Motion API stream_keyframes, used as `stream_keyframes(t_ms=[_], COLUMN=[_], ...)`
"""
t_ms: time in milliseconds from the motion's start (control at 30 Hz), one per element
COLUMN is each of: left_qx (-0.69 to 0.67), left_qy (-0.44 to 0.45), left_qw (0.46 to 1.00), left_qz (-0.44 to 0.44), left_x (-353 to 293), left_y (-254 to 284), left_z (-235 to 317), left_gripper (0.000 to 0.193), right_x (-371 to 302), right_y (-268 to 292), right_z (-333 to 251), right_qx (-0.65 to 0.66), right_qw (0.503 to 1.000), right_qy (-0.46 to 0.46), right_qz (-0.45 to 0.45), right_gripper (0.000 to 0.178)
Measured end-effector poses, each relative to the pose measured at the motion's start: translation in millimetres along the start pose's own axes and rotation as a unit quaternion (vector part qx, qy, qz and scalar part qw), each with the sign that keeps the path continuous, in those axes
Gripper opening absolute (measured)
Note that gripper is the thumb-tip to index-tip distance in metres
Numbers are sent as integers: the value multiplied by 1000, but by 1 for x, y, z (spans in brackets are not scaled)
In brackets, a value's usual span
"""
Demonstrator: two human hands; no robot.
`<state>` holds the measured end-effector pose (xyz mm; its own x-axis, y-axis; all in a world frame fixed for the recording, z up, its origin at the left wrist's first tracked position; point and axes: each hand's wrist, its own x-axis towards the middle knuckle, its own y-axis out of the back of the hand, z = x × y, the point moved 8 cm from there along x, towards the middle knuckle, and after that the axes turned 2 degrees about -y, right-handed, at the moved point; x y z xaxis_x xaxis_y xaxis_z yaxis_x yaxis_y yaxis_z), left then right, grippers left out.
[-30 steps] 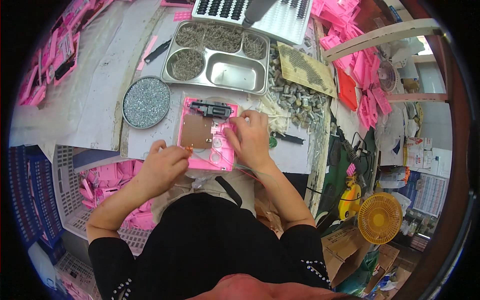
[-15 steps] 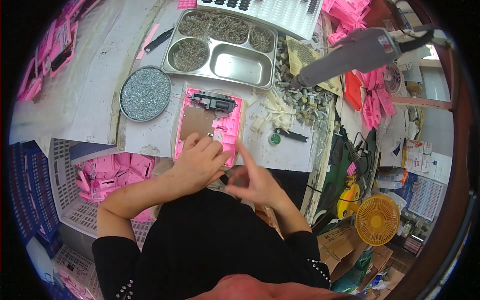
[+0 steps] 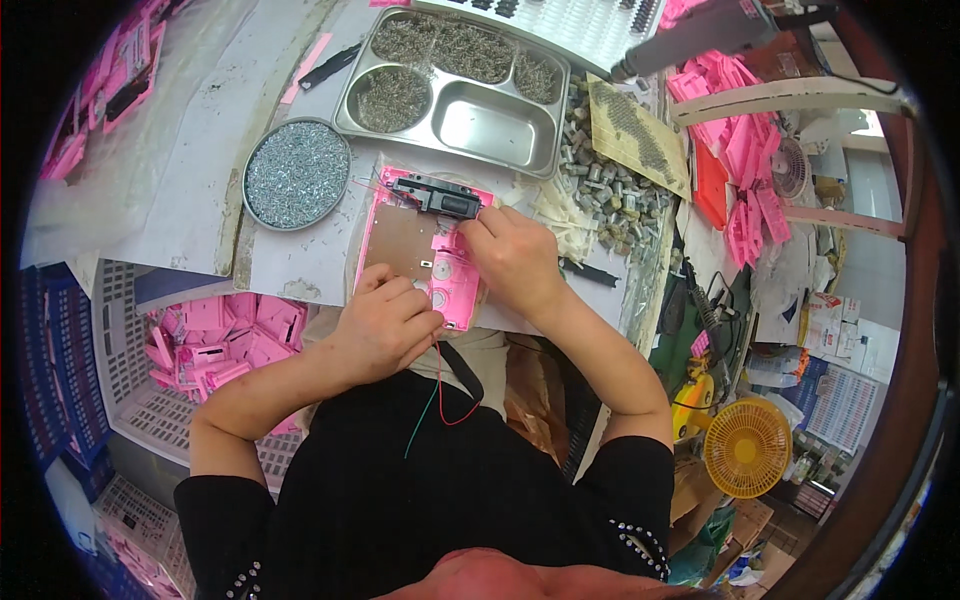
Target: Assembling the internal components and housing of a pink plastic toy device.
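In front of me lies a pink plastic casing (image 3: 460, 302) holding a brown circuit board (image 3: 398, 242). A black plastic module (image 3: 437, 197) sits across its far end, with thin wires at the left. My left hand (image 3: 385, 318) is closed at the near edge of the casing. A red wire (image 3: 441, 385) and a green wire (image 3: 422, 425) trail down from its fingertips over my dark shirt. My right hand (image 3: 515, 258) reaches over the casing's right side, fingers pinched together just below the black module. Whatever lies between those fingertips is hidden.
A round dish of small metal screws (image 3: 297, 175) stands left. Beyond the casing is a steel compartment tray (image 3: 447, 150) with springs. Metal cylinders (image 3: 605, 178) lie right, below a hanging grey electric screwdriver (image 3: 700, 38). A crate (image 3: 125, 345) of pink parts stands lower left.
My right hand has moved up from below the casing to its right side. The left hand has shifted slightly down, and the red and green wires now show. The screwdriver has swung up and away.
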<state>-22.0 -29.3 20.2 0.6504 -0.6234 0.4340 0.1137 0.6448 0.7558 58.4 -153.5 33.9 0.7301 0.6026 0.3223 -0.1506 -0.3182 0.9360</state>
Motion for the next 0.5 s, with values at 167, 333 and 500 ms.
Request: stream_keyframes(t_ms=[167,333,500], left_qx=[-10,-20,-17], left_qy=[6,11,11], left_qw=[1000,999,999], left_qz=[12,24,35], left_x=[-2,-3,-3], left_y=[0,1,3], left_z=[-1,-3,-3], left_gripper=[17,15,13], right_x=[7,3,1], right_y=[7,-13,-16], right_z=[-10,-8,-4], right_qx=[59,61,92], right_qw=[996,996,988], right_qy=[-14,-52,-121], right_qz=[65,41,15], right_gripper=[9,12,7])
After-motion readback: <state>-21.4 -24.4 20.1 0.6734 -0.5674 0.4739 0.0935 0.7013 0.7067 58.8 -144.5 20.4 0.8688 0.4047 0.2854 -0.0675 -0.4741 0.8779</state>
